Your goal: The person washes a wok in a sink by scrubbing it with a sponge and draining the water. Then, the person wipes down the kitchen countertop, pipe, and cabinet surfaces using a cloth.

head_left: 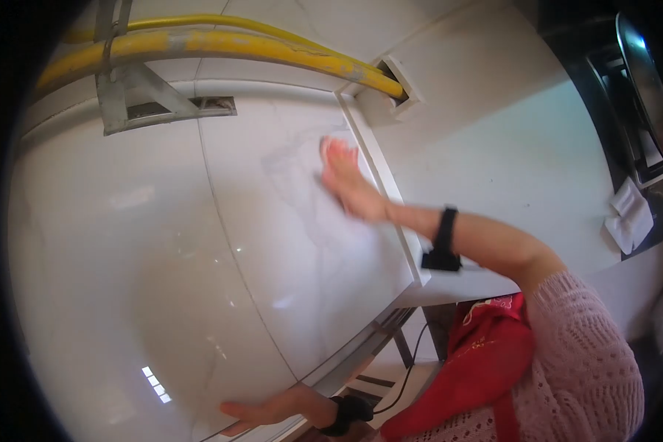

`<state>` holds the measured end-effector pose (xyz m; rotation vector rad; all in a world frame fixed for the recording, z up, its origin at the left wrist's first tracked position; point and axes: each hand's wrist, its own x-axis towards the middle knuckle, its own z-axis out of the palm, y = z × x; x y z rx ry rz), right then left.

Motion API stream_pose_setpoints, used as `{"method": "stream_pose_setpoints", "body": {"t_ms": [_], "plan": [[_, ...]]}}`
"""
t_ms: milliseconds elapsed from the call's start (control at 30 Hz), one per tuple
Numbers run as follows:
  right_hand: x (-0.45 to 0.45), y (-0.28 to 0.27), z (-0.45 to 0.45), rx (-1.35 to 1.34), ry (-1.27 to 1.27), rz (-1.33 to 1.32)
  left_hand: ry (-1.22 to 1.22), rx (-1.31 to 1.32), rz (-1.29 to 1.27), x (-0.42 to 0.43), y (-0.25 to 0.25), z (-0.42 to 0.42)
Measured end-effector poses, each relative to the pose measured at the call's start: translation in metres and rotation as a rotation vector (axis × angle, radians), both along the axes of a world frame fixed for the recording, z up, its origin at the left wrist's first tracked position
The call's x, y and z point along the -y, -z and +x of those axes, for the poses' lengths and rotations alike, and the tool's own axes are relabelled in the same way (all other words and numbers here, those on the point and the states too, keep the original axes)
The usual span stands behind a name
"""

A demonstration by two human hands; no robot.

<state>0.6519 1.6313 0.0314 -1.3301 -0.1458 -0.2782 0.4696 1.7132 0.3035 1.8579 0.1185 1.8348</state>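
Note:
My right hand (344, 177) is over the glossy white tiled surface (258, 191), near the raised white ledge along its right side. Motion blurs this hand; its fingers look curled in, and a pale patch shows at them, too smeared to name. My left hand (269, 410) lies at the near edge of the same surface, fingers stretched out, holding nothing. Each wrist wears a black band.
Yellow pipes (221, 46) cross the far side and enter a square wall hole (396, 77). A metal bracket (110, 103) stands beside a slot. Right of the ledge are a white counter (493, 162), a black stove (593, 96) and a crumpled white item (630, 217).

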Motion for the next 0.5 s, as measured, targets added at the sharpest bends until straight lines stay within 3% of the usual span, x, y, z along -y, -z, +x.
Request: {"method": "stream_pose_setpoints", "body": {"t_ms": [100,233,300,333,400,500], "plan": [[0.023,0.002,0.018,-0.081,-0.179,0.065,0.004,-0.012,0.000,-0.005,-0.002,-0.005],[0.020,-0.034,-0.099,-0.050,-0.331,0.037,0.009,-0.018,-0.025,-0.002,0.001,-0.001],[0.015,-0.030,-0.112,0.007,-0.255,0.063,0.013,-0.032,-0.027,-0.007,0.001,-0.002],[0.017,-0.035,-0.112,0.039,-0.218,0.078,0.013,-0.036,-0.025,-0.007,0.002,-0.001],[0.028,-0.030,-0.071,-0.160,-0.352,0.161,-0.020,-0.029,-0.005,-0.011,-0.001,-0.004],[0.045,-0.017,-0.013,-0.225,-0.314,0.070,-0.032,-0.021,-0.001,-0.016,-0.002,-0.011]]}}
